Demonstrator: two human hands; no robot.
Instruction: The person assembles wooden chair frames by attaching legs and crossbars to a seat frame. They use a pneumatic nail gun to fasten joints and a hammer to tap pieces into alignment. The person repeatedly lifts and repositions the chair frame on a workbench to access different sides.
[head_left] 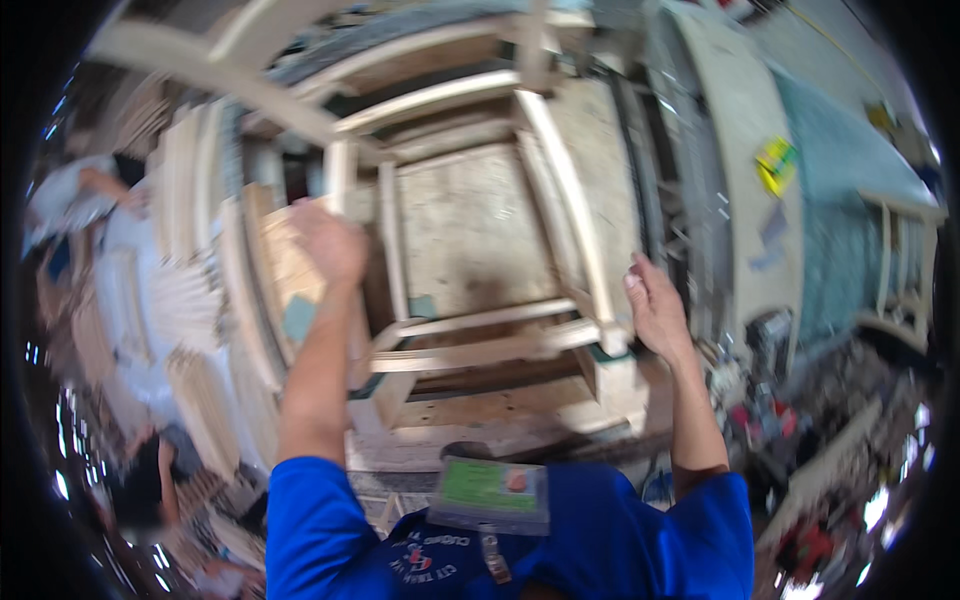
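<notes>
A pale wooden chair-like frame (570, 200) with four joined rails sits in front of me on the workbench. My left hand (333, 240) is beside its left upright, smeared by motion, so whether it touches the wood is unclear. Just outside the frame's near right corner is my right hand (657, 308), fingers stretched out and thumb up, with nothing held. Small dark green pads (612, 353) show at the frame's corners. Inside the frame, the worn wooden board (470, 230) of the bench is visible.
Stacks of cut wooden slats (185, 190) stand to the left, with people working beyond them. At the right run a grey metal rail (690, 170) and a table edge with a yellow-green packet (776, 165). Another wooden frame (900, 270) stands far right; scraps litter the floor.
</notes>
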